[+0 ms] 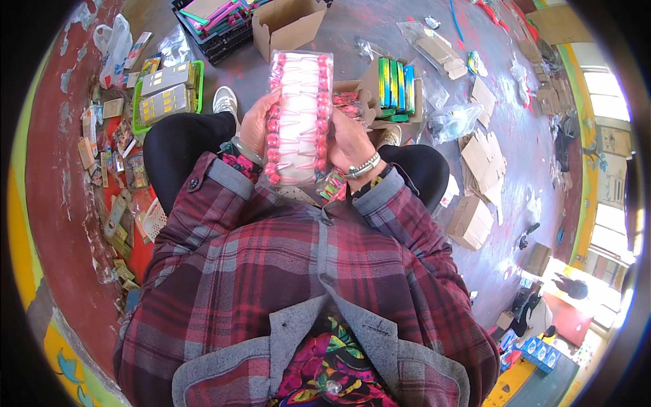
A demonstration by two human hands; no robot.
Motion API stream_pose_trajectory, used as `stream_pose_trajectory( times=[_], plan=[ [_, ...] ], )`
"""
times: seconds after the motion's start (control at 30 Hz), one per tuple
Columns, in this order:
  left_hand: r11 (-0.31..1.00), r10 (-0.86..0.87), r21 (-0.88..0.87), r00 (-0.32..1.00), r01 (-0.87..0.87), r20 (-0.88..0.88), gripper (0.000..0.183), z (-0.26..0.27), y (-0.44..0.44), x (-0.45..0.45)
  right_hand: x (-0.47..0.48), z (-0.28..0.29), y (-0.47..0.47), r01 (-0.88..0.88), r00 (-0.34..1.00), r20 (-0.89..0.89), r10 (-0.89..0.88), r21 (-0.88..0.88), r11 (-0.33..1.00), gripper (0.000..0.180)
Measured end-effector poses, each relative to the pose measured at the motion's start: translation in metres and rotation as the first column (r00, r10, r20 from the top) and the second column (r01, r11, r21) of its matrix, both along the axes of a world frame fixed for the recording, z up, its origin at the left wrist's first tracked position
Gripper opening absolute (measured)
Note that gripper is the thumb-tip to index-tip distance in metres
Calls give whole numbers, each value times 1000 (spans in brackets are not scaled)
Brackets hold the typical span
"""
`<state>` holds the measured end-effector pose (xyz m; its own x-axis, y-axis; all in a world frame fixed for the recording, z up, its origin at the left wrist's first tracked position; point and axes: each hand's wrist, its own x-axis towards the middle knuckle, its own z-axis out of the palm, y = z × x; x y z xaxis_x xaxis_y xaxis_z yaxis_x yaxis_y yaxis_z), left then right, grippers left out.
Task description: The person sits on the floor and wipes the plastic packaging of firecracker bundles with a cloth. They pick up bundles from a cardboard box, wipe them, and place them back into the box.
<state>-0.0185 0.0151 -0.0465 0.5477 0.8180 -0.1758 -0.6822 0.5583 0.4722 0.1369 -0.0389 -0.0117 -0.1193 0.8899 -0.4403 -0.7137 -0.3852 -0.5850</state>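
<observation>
Between both hands, above my lap, is a clear plastic packet of red dotted pieces with pink clip-like parts (299,117), set in two rows along a white card. My left hand (254,122) grips its left edge, thumb on the front. The right edge is in my right hand (350,140), whose fingers are partly hidden behind the packet. Just beyond my right hand, an open cardboard box (367,89) shows similar red packets. Colourful wrapped items (333,184) lie low between my legs, partly covered by my right wrist.
A cardboard box of green, yellow and blue packs (396,89) stands ahead right. To the left is a green basket (199,86) of grey cards. A black crate (216,48) and open carton (287,25) are farther ahead. Flattened cardboard (483,160) litters the right floor; a person (534,315) is far right.
</observation>
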Motion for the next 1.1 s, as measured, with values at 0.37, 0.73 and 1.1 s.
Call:
stream_pose_trajectory(
  times=[0.37,0.73,1.1],
  plan=[
    [995,63,-79,997,-65,-33,36,-6,9,9,16,-1,14,20,699,703,-133,167,986,31],
    [959,281,194,776,-206,-565,40,39,45,-24,77,-34,15,151,975,179,-131,-105,983,15],
    [854,519,271,762,-444,-388,40,67,49,-65,94,-183,45,535,842,382,-380,-512,672,20]
  ],
)
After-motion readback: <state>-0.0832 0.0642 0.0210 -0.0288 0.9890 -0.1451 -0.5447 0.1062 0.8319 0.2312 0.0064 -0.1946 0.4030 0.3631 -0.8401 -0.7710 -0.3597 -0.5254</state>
